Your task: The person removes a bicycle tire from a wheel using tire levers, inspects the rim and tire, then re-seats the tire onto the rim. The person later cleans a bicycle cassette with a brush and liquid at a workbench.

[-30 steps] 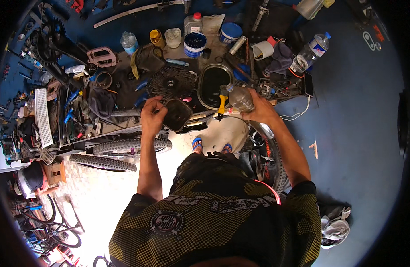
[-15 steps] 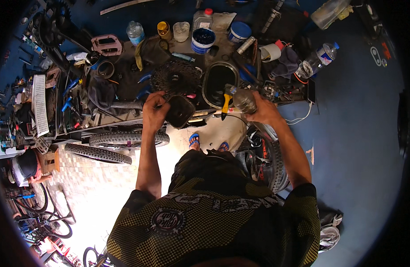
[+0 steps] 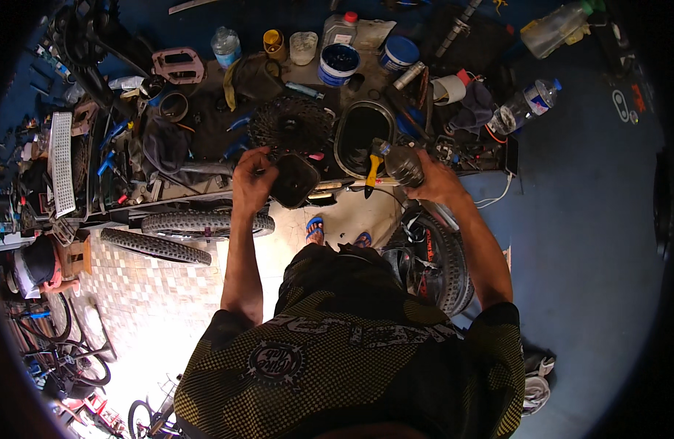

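Observation:
My left hand (image 3: 253, 180) is closed on the rim of a small dark square tub (image 3: 296, 181), held at the bench's near edge. My right hand (image 3: 437, 181) is wrapped round a clear plastic bottle (image 3: 403, 165), tilted with its neck toward the left. Beside the bottle's neck is a brush (image 3: 372, 175) with a yellow and black handle, at the near rim of an oval metal pan (image 3: 340, 150) of dark liquid. A bicycle cassette (image 3: 289, 126) lies just beyond the square tub.
Along the bench's back stand a blue-and-white tub (image 3: 338, 67), a grey jug (image 3: 339, 31) and a water bottle (image 3: 226, 47). Another bottle (image 3: 527, 107) lies at the right. Below the bench are bicycle tires (image 3: 158, 246) on the left and a wheel (image 3: 454, 267) on the right.
The whole view has shifted slightly. Both hands keep their holds on the square tub and the bottle, in nearly the same places.

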`<action>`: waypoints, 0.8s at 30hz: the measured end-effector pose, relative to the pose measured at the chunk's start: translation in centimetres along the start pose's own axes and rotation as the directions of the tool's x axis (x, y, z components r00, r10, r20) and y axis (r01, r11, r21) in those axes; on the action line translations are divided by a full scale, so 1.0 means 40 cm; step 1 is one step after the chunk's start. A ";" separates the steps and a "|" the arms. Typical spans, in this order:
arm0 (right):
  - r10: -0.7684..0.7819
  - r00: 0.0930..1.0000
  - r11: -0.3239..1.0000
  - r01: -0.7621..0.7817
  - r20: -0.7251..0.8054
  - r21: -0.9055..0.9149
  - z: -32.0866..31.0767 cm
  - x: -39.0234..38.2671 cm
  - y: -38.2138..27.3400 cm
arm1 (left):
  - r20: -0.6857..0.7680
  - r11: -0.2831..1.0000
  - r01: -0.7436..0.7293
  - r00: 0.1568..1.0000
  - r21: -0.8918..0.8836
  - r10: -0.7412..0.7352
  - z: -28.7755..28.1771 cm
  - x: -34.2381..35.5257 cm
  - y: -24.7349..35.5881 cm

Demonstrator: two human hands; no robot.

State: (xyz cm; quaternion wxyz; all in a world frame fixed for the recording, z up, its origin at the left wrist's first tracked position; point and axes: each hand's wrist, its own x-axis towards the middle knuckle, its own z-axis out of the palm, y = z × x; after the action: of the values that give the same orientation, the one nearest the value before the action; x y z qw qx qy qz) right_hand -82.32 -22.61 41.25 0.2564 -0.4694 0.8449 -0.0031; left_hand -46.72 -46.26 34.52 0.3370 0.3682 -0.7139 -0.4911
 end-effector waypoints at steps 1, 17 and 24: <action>0.009 1.000 1.000 -0.009 0.019 0.002 -0.006 0.001 -0.005 | -0.001 1.000 -0.003 1.000 0.004 0.003 -0.001 0.000 -0.003; 0.013 0.999 0.999 -0.011 0.046 -0.039 -0.029 0.011 -0.016 | -0.018 0.999 0.022 1.000 0.032 -0.022 -0.005 0.002 0.005; 0.011 0.998 0.999 -0.009 0.056 -0.046 -0.050 0.006 -0.037 | -0.020 0.999 0.033 0.999 0.041 -0.032 -0.010 0.001 0.016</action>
State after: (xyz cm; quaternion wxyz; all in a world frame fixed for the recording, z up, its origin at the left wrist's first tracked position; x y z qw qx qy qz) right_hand -82.15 -24.11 43.24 0.2693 -0.4708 0.8395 0.0306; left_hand -46.54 -46.34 35.24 0.3279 0.3914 -0.7147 -0.4780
